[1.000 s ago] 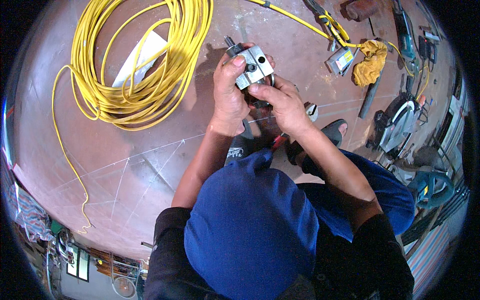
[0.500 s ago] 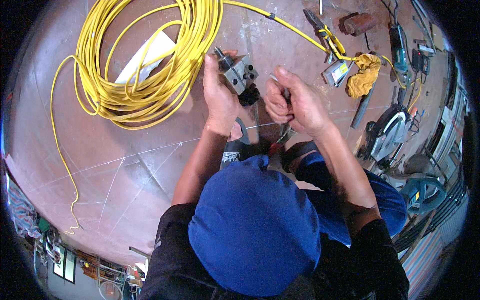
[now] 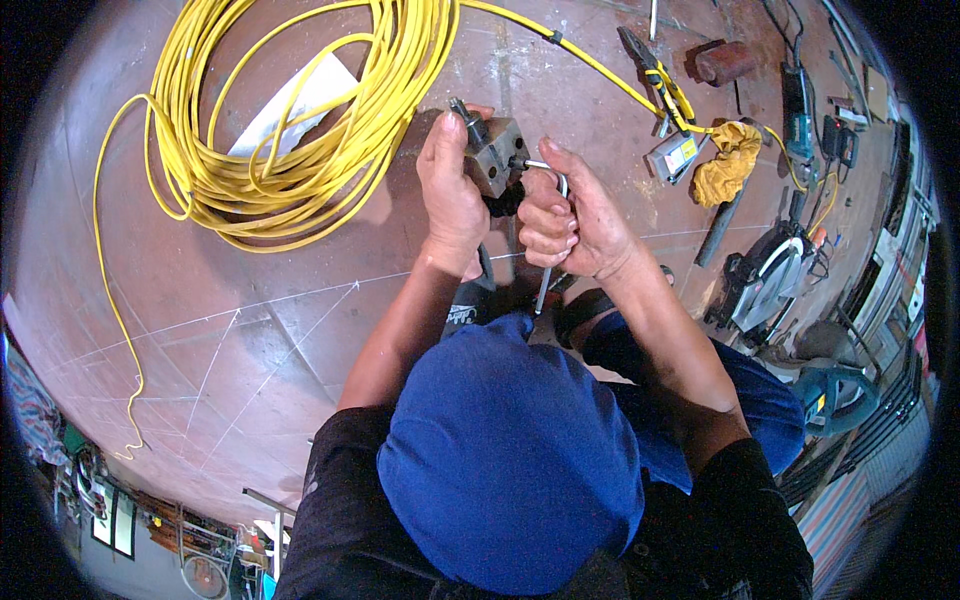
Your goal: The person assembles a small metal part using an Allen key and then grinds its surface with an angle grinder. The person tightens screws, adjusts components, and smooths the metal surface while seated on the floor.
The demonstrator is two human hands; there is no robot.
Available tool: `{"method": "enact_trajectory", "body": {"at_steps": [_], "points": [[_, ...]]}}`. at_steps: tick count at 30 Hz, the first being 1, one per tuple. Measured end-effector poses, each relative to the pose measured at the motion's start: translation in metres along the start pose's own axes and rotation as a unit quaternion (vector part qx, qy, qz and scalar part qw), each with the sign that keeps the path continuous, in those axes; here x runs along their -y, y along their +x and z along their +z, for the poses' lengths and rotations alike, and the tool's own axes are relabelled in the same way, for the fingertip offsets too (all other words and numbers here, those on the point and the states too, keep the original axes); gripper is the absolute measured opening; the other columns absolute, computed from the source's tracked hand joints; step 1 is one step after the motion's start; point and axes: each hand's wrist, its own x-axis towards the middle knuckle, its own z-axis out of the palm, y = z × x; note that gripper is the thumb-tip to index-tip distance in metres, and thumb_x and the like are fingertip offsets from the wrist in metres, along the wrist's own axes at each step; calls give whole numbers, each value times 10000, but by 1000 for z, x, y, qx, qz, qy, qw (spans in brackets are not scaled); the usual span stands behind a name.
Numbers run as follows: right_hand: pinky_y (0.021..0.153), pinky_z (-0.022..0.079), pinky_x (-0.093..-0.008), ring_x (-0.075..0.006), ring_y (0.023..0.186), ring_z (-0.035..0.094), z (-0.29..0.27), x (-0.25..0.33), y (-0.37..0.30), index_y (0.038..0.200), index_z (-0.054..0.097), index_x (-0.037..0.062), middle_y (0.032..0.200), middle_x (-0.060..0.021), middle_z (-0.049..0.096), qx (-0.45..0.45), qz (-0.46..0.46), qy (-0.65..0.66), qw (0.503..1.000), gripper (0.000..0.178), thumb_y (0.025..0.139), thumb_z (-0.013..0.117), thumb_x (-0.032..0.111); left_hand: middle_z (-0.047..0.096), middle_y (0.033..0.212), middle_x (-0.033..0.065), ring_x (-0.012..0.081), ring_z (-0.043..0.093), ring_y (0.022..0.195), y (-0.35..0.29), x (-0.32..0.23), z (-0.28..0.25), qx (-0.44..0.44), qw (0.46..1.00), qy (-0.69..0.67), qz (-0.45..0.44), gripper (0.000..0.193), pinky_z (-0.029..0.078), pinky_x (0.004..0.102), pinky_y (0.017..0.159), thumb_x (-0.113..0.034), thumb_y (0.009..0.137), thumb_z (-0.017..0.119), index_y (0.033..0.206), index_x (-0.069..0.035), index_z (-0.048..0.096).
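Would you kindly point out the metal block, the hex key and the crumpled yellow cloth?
Metal block (image 3: pixel 492 160), head view: holed face.
Hex key (image 3: pixel 543 290), head view: lower part of long arm.
Crumpled yellow cloth (image 3: pixel 727 165), head view: middle.

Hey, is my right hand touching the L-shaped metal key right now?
Touching. The head view shows the right hand curled around the L-shaped metal key, whose lower end pokes out below.

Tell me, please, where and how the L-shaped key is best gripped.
Grip the L-shaped key by its long arm, probably from the right, where the right hand wraps it: its short arm points left to the metal block, leaving the long arm as the lever.
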Motion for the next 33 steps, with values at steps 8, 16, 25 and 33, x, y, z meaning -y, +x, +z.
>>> {"method": "enact_trajectory", "body": {"at_steps": [8, 16, 25, 33], "points": [[403, 230, -259, -76, 425, 254, 10, -4, 8, 773, 483, 150, 558, 59, 299, -304, -118, -162, 931, 464, 1046, 536, 521, 645, 941, 33, 119, 570, 878, 0, -4, -2, -16, 976, 149, 155, 224, 468, 267, 813, -215, 1018, 636, 1063, 2, 667], [383, 237, -245, -60, 435, 293, 15, -14, 22, 852, 542, 127, 589, 60, 363, -404, -255, -333, 813, 430, 1050, 550, 508, 633, 928, 63, 148, 578, 860, 5, 0, -1, 8, 957, 205, 204, 239, 485, 299, 793, -175, 956, 712, 1081, 18, 648], [365, 227, -259, -75, 427, 309, 11, -16, 24, 870, 569, 104, 596, 57, 371, -422, -250, -325, 809, 414, 1059, 551, 472, 635, 900, 93, 196, 598, 825, 6, 4, 1, 9, 937, 246, 249, 315, 494, 324, 767, -267, 938, 761, 1021, 19, 657], [605, 497, -392, -244, 633, 604, 14, -12, 13, 940, 674, -5, 728, -105, 635, -442, -207, -300, 819, 453, 1048, 561, 420, 647, 896, 102, 216, 618, 822, 11, -3, 12, 24, 927, 257, 272, 324, 507, 334, 774, -304, 965, 727, 1027, 8, 661]]}}
